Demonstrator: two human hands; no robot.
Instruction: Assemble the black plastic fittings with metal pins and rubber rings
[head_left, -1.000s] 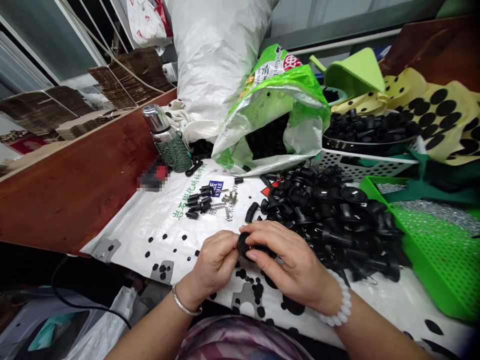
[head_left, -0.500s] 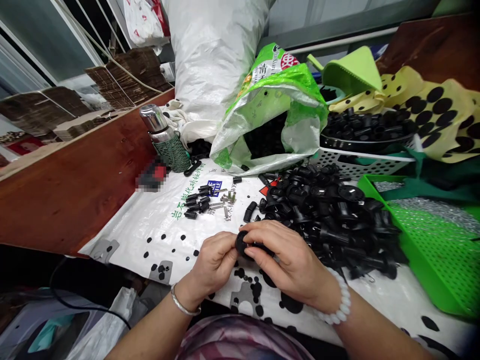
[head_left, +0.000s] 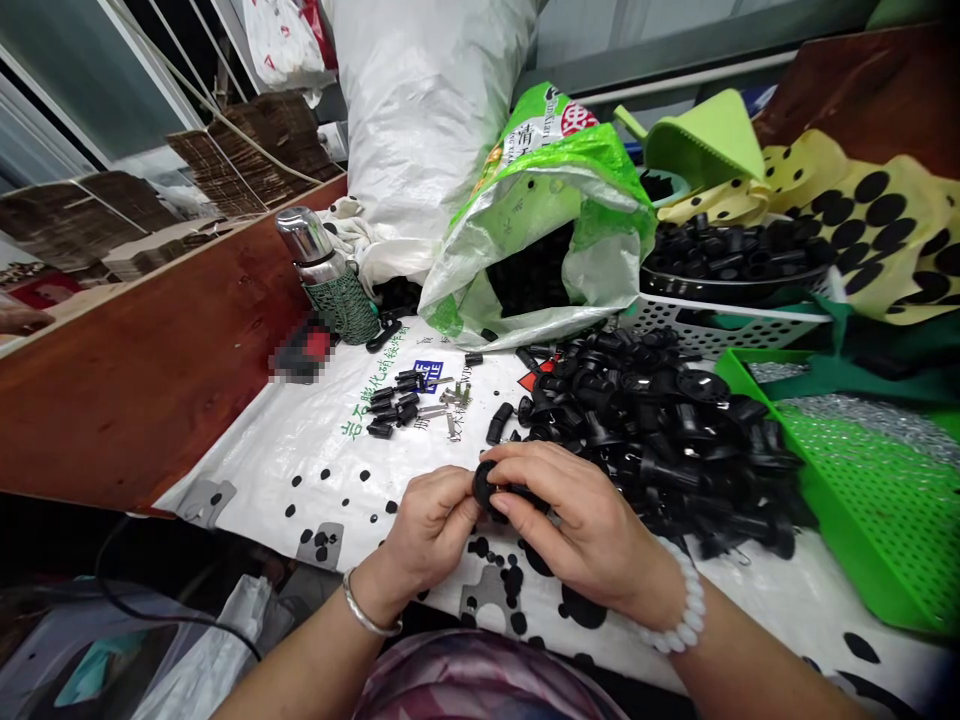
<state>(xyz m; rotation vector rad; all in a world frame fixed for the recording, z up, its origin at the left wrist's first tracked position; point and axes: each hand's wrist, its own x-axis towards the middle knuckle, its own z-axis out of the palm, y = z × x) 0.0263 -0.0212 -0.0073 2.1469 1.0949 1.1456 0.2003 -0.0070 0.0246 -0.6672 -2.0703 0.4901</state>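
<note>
My right hand (head_left: 581, 510) is closed around a black part with a round, disc-like end (head_left: 484, 486); its stem runs back under my fingers. At the disc's left edge my left hand (head_left: 435, 520) is pinched, fingertips touching the part. Whatever sits between those left fingertips is hidden. To the right of my hands lies a heap of similar black parts (head_left: 660, 430), some with discs and bits of metal showing. Small black cylinders (head_left: 394, 405) and thin metal pieces (head_left: 456, 395) lie on the white sheet (head_left: 277, 480) beyond my left hand.
A green perforated tray (head_left: 877, 540) with silvery pieces stands at right. Behind the heap are an open green-white bag (head_left: 600, 250) and a pan of black cylinders (head_left: 739, 285) on a white basket (head_left: 675, 325). A thermos (head_left: 341, 300) stands by the wooden board (head_left: 150, 350).
Both hands keep nearly the same pose around the black part. At the far left edge, a bit of another person's hand has come into view above the wooden board.
</note>
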